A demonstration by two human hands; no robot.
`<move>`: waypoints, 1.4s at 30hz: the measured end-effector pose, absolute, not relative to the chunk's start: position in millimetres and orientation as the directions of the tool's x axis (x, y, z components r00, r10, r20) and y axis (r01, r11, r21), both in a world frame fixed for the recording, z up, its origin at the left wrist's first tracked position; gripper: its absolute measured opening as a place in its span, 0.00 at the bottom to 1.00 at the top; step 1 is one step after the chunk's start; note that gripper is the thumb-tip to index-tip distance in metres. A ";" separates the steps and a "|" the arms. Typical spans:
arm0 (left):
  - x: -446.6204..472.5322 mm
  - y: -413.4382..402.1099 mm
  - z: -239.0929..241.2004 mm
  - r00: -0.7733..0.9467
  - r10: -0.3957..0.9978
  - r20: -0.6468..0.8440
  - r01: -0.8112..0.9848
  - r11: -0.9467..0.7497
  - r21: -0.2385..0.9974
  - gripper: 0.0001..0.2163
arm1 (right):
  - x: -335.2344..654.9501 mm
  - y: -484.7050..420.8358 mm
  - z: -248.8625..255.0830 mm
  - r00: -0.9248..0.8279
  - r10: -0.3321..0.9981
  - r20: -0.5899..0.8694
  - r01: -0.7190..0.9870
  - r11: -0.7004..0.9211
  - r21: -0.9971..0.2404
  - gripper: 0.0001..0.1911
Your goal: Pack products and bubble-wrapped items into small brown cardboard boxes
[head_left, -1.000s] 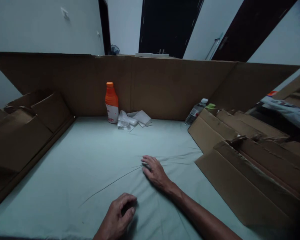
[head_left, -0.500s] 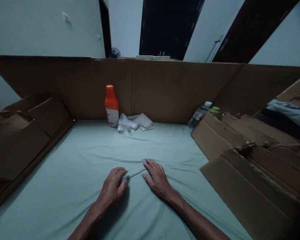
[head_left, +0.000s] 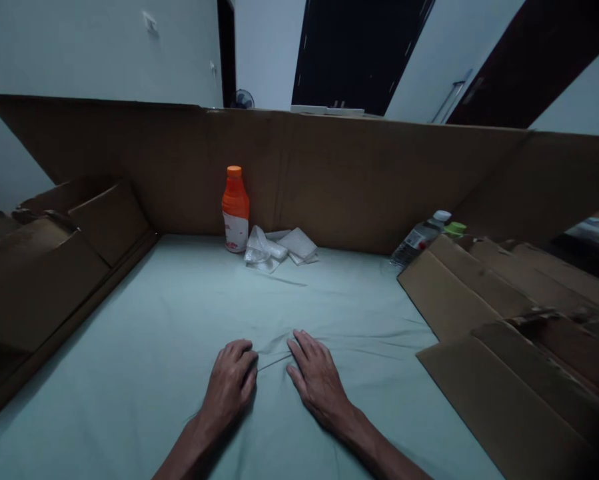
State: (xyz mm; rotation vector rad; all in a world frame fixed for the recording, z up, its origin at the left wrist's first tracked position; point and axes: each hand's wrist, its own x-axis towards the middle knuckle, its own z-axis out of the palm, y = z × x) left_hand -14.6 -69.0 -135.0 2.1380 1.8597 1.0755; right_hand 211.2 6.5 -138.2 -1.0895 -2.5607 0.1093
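My left hand [head_left: 230, 377] rests palm down on the pale green cloth [head_left: 179, 300], fingers loosely bent and the thumb a little apart. Beside it, my right hand [head_left: 320, 380] lies on the same cloth with its fingers spread. Neither hand holds any object that I can see. Between them runs a thin dark line [head_left: 274, 362]; whether it is a crease or a thread I cannot tell. Farther back stand an orange bottle [head_left: 236, 210] with a white label and, at its right, crumpled clear plastic wrap [head_left: 279, 248].
A tall cardboard panel [head_left: 354, 180] closes off the back. Cardboard boxes [head_left: 39, 280] line the left side, and more open cardboard [head_left: 504, 393] covers the right. A clear plastic bottle [head_left: 419, 239] leans at the back right, with a green cap [head_left: 455, 229] beside it.
My left hand has settled flatter on the cloth, with less shadow under it. Creases around the hands look smoother. The view has turned slightly, so the background sits farther right.
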 end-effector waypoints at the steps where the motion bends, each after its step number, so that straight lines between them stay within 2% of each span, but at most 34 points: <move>1: -15.2 -68.4 -134.5 -0.002 0.900 0.436 0.825 -0.245 0.509 0.11 | 210.0 5.5 -137.2 -0.642 0.710 0.289 0.683 0.701 -0.205 0.24; 9: -19.0 -71.6 -133.8 -0.003 0.910 0.416 0.823 -0.234 0.518 0.11 | 203.6 -8.3 -124.1 -0.641 0.732 0.231 0.697 0.681 -0.225 0.22; 17: -19.4 -79.8 -132.9 -0.007 0.910 0.414 0.828 -0.227 0.513 0.10 | 207.7 -7.2 -107.5 -0.714 0.672 0.197 0.603 0.733 -0.315 0.21; 20: -19.3 -80.9 -134.6 -0.011 0.903 0.430 0.829 -0.232 0.508 0.10 | 203.9 14.6 -99.7 -0.734 0.654 0.181 0.581 0.744 -0.331 0.15; 23: -19.9 -80.6 -136.7 -0.011 0.897 0.441 0.830 -0.238 0.505 0.10 | 193.5 38.8 -100.2 -0.691 0.691 0.210 0.614 0.715 -0.334 0.10; 27: -20.8 -80.2 -137.8 -0.004 0.896 0.444 0.832 -0.243 0.498 0.10 | 179.0 53.6 -109.6 -0.603 0.747 0.281 0.673 0.665 -0.323 0.10; 35: -19.7 -80.5 -136.7 0.000 0.893 0.449 0.825 -0.254 0.505 0.09 | 180.5 37.3 -115.3 -0.620 0.710 0.334 0.663 0.702 -0.260 0.09; 42: -18.5 -82.6 -137.5 -0.004 0.896 0.444 0.829 -0.245 0.503 0.10 | 182.3 40.2 -119.2 -0.586 0.708 0.395 0.663 0.699 -0.270 0.10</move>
